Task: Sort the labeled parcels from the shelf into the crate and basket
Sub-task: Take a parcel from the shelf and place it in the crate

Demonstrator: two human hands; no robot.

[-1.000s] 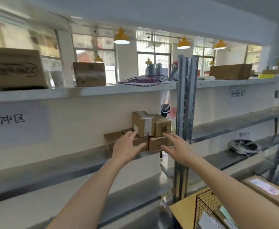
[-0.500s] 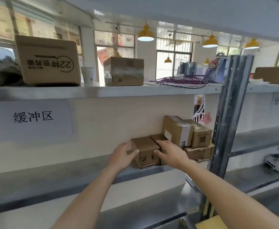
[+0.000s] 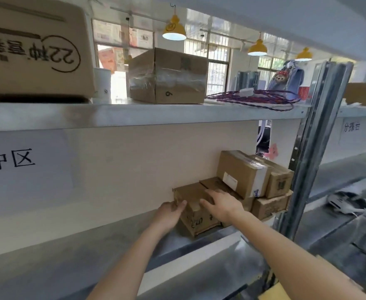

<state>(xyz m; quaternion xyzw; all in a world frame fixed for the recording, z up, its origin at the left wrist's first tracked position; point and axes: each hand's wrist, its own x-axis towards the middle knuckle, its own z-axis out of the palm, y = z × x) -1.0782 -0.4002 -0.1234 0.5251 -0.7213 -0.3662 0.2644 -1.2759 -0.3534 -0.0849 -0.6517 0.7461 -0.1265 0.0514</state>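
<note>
Both hands are clasping a small brown cardboard parcel [image 3: 196, 210] at the grey metal shelf's [image 3: 91, 245] front edge, the left hand [image 3: 169, 214] gripping its left side and the right hand [image 3: 222, 203] lying clenched over its top, beside stacked parcels [image 3: 253, 178].

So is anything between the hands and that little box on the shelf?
No, nothing. The left hand and right hand already touch the small box, one on each side. The other boxes sit to its right, beside it.
</note>
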